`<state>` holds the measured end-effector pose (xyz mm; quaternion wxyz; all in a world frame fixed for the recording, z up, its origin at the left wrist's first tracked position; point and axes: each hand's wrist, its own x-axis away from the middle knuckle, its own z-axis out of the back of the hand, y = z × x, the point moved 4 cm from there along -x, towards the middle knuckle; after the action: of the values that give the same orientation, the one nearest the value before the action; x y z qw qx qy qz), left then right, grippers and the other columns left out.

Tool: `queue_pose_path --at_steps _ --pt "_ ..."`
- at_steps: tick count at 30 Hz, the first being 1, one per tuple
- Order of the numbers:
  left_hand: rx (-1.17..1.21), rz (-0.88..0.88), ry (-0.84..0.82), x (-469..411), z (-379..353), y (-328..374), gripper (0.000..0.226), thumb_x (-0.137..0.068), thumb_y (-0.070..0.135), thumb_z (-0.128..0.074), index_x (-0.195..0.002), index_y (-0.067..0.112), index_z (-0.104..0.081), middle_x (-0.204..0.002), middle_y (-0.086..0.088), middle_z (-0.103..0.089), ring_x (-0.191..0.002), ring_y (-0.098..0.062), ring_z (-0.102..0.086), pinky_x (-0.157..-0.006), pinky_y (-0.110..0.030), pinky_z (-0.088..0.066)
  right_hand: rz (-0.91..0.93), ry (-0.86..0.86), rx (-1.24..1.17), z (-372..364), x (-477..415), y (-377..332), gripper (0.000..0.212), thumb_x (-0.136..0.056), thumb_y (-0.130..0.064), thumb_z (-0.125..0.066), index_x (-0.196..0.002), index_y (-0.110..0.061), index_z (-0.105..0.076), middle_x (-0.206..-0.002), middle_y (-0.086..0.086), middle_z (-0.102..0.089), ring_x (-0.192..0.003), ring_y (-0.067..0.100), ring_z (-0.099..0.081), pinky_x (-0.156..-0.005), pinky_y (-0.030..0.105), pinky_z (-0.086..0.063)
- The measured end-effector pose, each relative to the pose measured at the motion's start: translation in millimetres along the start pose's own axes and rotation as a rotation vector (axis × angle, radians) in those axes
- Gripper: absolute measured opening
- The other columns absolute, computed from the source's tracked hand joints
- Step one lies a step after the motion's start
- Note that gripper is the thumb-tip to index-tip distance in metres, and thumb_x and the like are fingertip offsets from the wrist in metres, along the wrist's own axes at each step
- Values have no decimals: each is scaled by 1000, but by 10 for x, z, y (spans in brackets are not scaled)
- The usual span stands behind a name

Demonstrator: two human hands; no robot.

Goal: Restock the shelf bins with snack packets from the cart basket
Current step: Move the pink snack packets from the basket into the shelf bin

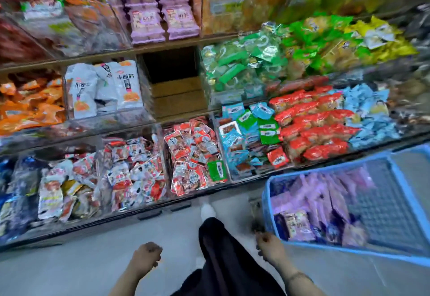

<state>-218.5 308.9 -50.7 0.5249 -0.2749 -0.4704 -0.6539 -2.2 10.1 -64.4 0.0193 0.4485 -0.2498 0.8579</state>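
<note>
The basket, blue plastic, stands on the right, just beside the lowest shelf row. It holds purple packets, stacked on edge along its left half; the right half shows bare mesh bottom. The shelf carries clear bins in three rows. In the middle row, the empty bin sits between a bin of white packets and a bin of green packets. Directly above it, the top row holds purple packs in two columns. The left hand hangs low over the grey floor, fingers loosely curled together, gripping nothing. The right hand hangs just beside the basket's near left corner, fingers curled downward, gripping nothing; contact with the rim cannot be determined. A black trouser leg and a white shoe lie between the hands. Motion blur obscures the packet labels.
</note>
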Motion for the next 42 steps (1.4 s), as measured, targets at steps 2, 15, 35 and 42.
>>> queue_pose_path --at_steps 2,15,35,42 --pt "64 22 -11 132 -167 -55 17 -94 11 -53 -80 2 -57 -69 -10 -56 -56 -20 -48 -42 -20 -31 -20 22 -51 -51 143 260 38 -90 -1 -47 -55 -17 -44 -57 11 -51 -47 17 -47 -51 23 -33" --pt "61 7 -26 658 -1081 52 17 -90 -2 -53 -72 -3 -55 -66 -16 -53 -53 -20 -42 -30 -13 -27 -156 96 -198 606 493 1221 28 -91 -5 -47 -63 -11 -48 -65 10 -53 -52 17 -46 -47 19 -35" --pt "-101 -149 11 352 -2980 1793 5 -94 16 -55 -91 15 -58 -110 -11 -66 -105 -22 -60 -87 -23 -39 37 43 118 2705 -936 1632 19 -92 -8 -47 -81 -4 -62 -82 11 -62 -75 23 -55 -64 30 -35" --pt "-42 -166 -66 161 -3400 1918 52 -89 17 -59 -138 17 -42 -136 -4 -53 -124 -21 -51 -93 -23 -37 -175 34 -74 2752 -1460 1752 33 -94 -38 -49 -85 -7 -52 -77 13 -62 -65 22 -55 -59 29 -37"
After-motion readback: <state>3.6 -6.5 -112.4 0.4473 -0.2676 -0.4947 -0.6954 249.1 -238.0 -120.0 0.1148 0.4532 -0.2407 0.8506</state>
